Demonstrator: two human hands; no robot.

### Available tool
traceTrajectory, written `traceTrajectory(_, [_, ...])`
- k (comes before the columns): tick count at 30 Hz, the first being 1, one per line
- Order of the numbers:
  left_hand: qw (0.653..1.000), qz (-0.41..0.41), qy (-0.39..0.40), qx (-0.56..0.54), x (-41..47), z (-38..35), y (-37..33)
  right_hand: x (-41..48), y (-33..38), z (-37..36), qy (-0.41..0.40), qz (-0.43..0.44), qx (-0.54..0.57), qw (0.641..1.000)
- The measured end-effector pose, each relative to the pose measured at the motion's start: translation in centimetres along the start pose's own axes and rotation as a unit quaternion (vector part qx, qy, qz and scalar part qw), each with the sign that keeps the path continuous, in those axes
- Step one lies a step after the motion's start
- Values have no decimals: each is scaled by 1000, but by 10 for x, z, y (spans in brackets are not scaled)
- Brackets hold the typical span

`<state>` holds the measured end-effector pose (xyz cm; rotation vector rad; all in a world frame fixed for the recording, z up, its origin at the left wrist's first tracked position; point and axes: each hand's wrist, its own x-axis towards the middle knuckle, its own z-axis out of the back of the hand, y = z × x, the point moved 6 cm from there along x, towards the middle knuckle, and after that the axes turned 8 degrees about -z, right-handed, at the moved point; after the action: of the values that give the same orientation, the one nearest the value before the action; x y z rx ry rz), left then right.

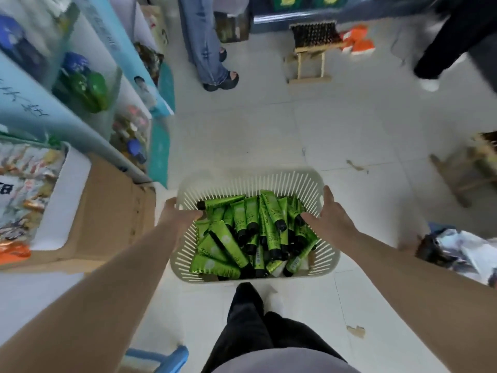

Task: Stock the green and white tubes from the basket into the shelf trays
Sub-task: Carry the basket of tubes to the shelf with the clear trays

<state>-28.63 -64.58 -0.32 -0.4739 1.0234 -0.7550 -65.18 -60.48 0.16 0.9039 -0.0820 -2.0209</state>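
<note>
The green tubes (224, 238) lie piled in the basket (269, 181), probably light but slippery, so I would hold its stiff rim, where the left hand (183, 215) grips at 9 o'clock and the right hand (332, 220) rests with straight fingers (327, 193) at 3 o'clock.

A cardboard box (107, 211) is sitting at the near left, with colourful snack packets (24, 184) lying just left of it. Blue and green bottles (88, 84) are standing farther back on the left. On the white tiled floor (269, 130), a person in jeans and black sandals (209, 55) is standing far off, near a small wooden stool (309, 57) and orange packets (359, 43). Another wooden stool (468, 170) is standing at the right, near crumpled bags (462, 251).
</note>
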Motion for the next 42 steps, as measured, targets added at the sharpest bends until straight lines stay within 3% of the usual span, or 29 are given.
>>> traceTrajectory(8, [988,-99,110,53,87,-125,-170,75,-17,102,-85,-107,67,988])
traceTrajectory(14, [964,-150,184,117,122,-220,-290,127,-40,161,-131,-203,149,959])
traceTrajectory(20, [940,-189,223,175,142,-325,-399,182,-71,226,-164,-242,222,930])
traceTrajectory(33, [890,-234,287,267,147,-555,-575,309,-171,372,-206,-328,266,883])
traceTrajectory(42, [815,-290,391,315,104,-748,-695,375,-255,464,-260,-415,331,806])
